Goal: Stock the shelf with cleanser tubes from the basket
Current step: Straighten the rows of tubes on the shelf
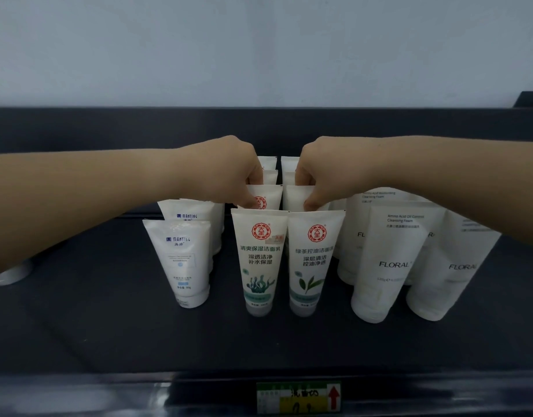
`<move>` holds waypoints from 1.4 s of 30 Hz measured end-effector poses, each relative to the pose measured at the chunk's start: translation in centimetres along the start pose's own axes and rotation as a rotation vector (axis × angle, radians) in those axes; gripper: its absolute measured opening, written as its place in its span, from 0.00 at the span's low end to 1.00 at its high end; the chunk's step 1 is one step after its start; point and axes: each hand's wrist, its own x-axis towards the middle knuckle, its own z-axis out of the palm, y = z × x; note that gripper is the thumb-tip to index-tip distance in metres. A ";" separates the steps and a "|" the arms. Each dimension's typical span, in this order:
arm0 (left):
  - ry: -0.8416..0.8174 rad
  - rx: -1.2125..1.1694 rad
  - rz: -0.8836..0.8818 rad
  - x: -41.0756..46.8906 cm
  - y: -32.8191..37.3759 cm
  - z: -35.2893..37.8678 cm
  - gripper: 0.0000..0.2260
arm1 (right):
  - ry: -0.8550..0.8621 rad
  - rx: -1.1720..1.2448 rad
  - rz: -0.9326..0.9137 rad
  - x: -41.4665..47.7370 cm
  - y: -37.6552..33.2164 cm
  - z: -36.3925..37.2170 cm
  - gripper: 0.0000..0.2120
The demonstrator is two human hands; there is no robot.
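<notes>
Head view looks down on a dark shelf (109,326) stocked with white cleanser tubes standing cap-down in rows that run front to back. Both bare arms reach in over the rows from either side. The left hand (229,173) is curled, its fingertips pinching the top edge of the second red-logo tube (266,197) in the left middle row, just behind the front seaweed-print tube (259,261). The right hand (322,173) is likewise curled, pinching the top of the second tube (295,197) in the right middle row, behind the front green-leaf tube (315,261). More tubes of these two rows stand farther back between the hands. To the left stand smaller MANTING tubes (184,260), one in front of another; to the right stand larger FLORAL tubes (391,260), several deep. A white cap-like object (11,273), partly hidden by the left forearm, sits near the shelf's left edge. A green and yellow price label (298,398) with a red arrow sits on the shelf's front lip.
</notes>
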 end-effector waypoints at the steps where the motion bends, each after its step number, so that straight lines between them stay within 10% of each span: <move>1: -0.007 -0.002 -0.001 0.0 0.0 0.0 0.12 | -0.002 0.002 0.001 -0.1 0.0 -0.2 0.12; 12: 0.238 -0.259 0.039 -2.5 0.9 -3.0 0.06 | 0.122 0.233 -0.051 -3.7 -0.9 -4.2 0.12; 21: -0.143 -0.112 0.059 -4.3 2.4 -0.7 0.17 | -0.086 0.099 -0.094 -3.9 -2.5 -0.3 0.14; 42: -0.118 -0.116 -0.025 -3.6 2.3 1.1 0.11 | -0.026 0.072 -0.059 -3.3 -1.9 0.8 0.11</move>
